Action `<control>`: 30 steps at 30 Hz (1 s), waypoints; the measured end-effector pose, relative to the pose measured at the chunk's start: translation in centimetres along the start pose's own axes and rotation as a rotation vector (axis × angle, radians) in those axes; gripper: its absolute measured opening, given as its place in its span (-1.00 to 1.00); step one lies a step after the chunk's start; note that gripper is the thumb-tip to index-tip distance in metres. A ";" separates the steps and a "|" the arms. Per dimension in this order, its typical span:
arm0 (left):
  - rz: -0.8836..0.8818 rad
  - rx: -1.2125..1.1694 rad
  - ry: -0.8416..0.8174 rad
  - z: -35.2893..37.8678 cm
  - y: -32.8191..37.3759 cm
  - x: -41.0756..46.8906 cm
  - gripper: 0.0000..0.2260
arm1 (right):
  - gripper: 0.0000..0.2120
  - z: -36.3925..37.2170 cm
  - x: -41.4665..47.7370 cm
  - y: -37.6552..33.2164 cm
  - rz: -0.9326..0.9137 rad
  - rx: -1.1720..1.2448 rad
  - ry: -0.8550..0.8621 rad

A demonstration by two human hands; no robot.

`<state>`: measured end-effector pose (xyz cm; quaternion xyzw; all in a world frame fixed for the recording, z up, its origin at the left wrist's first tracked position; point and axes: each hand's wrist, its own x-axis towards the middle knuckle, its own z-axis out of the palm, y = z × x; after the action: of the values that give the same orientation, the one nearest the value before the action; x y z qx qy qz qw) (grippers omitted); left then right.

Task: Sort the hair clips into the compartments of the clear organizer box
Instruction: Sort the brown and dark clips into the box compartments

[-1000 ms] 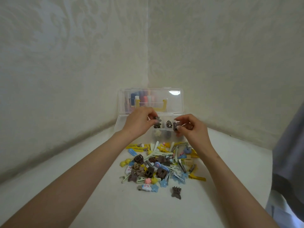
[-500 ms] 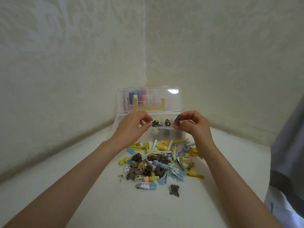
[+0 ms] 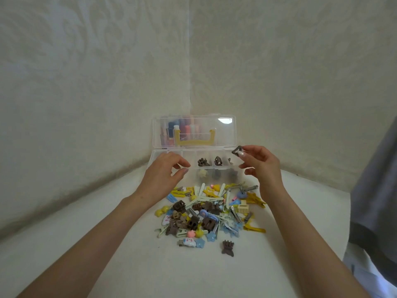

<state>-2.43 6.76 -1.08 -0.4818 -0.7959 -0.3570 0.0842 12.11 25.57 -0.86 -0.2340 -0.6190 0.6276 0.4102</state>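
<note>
1. Left hand [image 3: 165, 175] has drawn back empty, fingers loosely apart; its dropped clip [image 3: 203, 161] now lies in the box [image 3: 211, 168], 12 o'clock of the pile [image 3: 210, 211].
2. Right hand [image 3: 260, 164] has lifted a brown clip [image 3: 237, 150], pinched, to 1 o'clock; placing it likely follows.

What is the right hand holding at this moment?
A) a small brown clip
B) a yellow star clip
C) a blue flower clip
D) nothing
A: the right hand pinches a small brown clip at its fingertips, raised above the right end of the clear organizer box; the left hand holds nothing.
</note>
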 end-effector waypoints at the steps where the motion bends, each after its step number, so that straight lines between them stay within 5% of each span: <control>1: 0.005 0.005 0.000 0.0 0.0 0.0 -0.91 | -0.85 0.0 0.1 0.1 -0.003 0.000 0.015; 9: 0.008 0.017 -0.004 0.2 0.0 -0.1 -0.91 | -0.86 -0.5 0.4 0.6 -0.077 -0.080 0.174; 15: 0.006 0.020 -0.007 0.1 0.2 -0.1 -0.90 | -0.82 -0.1 0.6 1.8 -0.176 -0.476 0.043; 25: 0.043 0.010 -0.024 0.4 0.9 -0.5 -0.94 | -0.86 0.3 -0.3 0.8 -0.311 -0.441 0.078; 30: 0.112 -0.001 -0.241 0.8 2.9 -1.1 -0.95 | -0.82 1.2 -1.3 0.2 -0.326 -0.455 -0.039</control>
<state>0.72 7.31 -0.84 -0.5648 -0.7720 -0.2915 0.0074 11.85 23.87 -1.23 -0.2052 -0.7812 0.4027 0.4307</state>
